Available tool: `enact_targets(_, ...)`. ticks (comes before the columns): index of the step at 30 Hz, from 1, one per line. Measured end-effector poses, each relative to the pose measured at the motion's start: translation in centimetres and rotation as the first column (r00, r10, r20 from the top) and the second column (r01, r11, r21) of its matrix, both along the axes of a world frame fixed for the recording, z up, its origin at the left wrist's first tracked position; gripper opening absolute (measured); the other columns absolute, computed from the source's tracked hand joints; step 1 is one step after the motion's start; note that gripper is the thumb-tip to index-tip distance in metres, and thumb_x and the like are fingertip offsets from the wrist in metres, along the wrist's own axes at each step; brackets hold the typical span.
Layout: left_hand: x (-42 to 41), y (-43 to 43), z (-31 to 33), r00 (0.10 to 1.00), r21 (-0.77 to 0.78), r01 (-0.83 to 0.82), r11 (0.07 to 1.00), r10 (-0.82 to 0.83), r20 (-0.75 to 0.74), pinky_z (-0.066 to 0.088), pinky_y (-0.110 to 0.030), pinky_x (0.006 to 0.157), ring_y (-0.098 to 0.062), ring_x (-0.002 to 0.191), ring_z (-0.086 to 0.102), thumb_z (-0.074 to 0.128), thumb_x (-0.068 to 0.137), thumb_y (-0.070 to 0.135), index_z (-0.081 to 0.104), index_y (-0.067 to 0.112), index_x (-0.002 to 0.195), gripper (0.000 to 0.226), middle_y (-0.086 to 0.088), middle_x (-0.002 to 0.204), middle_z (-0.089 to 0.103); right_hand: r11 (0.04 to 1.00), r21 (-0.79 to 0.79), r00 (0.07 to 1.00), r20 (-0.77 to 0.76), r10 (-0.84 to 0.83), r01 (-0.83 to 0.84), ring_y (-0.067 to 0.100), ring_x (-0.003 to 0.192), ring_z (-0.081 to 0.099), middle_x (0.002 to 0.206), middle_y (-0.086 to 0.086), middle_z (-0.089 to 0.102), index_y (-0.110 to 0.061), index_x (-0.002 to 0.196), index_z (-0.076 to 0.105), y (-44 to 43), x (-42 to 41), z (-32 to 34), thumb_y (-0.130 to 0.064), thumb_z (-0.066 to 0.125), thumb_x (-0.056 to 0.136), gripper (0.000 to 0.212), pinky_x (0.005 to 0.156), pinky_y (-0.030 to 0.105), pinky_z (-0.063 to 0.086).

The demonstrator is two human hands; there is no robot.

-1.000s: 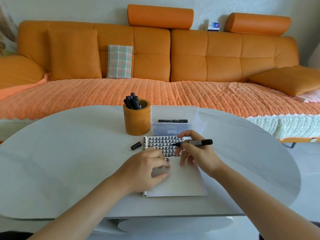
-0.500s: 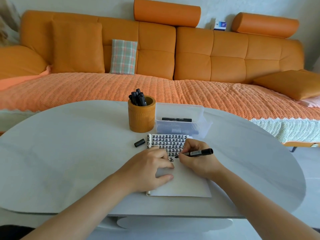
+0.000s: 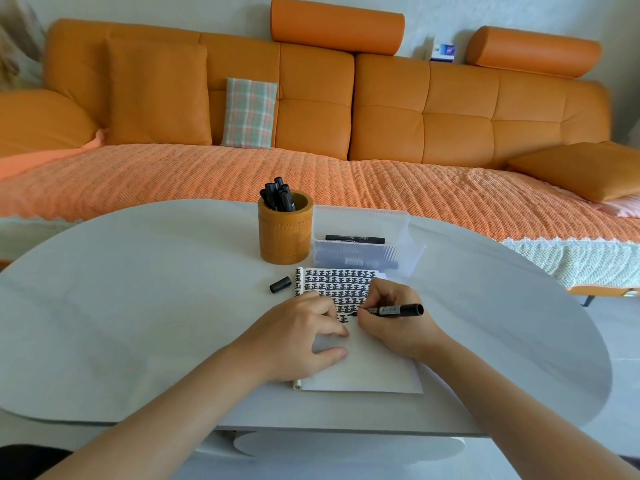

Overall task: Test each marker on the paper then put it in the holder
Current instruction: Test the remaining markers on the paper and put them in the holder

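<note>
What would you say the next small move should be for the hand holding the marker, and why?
Probably finish this mark and lift the marker off the notepad: the right hand pinches it tip-down on the paper, the left hand steadies the pad, and a cap lies loose beside it.

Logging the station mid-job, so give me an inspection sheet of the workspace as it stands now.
Surface: pale oval table carrying the paper.
Job's things: marker tip on the paper; orange holder upright, several markers inside; clear box behind the paper holds another marker.
Clutter: loose black cap left of the paper.
Grippers: left hand rests on the paper; right hand grips the marker.
Cables: nothing seen.
Surroundings: orange sofa, plaid cushion.
</note>
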State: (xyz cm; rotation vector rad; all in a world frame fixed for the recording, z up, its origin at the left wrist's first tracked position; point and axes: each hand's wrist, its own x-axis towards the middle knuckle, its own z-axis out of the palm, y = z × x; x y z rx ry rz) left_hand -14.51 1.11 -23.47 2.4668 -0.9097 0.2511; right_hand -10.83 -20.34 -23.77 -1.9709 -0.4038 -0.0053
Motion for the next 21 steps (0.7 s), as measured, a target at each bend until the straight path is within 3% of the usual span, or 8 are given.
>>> enact_targets(17, 0.07, -0.04, -0.16, 1.000, 0.016, 0.002, 1.000, -0.002, 0.010, 0.043, -0.024, 0.070, -0.003, 0.088, 0.041, 0.056, 0.083, 0.055, 0.071, 0.031, 0.106, 0.036, 0.013, 0.092, 0.047, 0.999, 0.010, 0.999, -0.003, 0.042, -0.042, 0.013, 0.058, 0.045, 0.066, 0.000, 0.053, -0.006, 0.065, 0.049, -0.06, 0.11, -0.09, -0.011, 0.065, 0.069, 0.017, 0.053, 0.030, 0.035)
enact_targets(21, 0.18, -0.06, -0.24, 1.000, 0.012, 0.003, 1.000, -0.003, 0.015, 0.043, -0.025, 0.072, -0.003, 0.089, 0.041, 0.055, 0.083, 0.055, 0.071, 0.030, 0.106, 0.037, 0.013, 0.092, 0.048, 0.998, 0.041, 0.999, 0.018, 0.045, -0.045, 0.016, 0.062, 0.049, 0.070, 0.010, 0.056, -0.007, 0.068, 0.053, -0.20, 0.11, -0.24, -0.012, 0.067, 0.074, 0.015, 0.058, 0.035, 0.038)
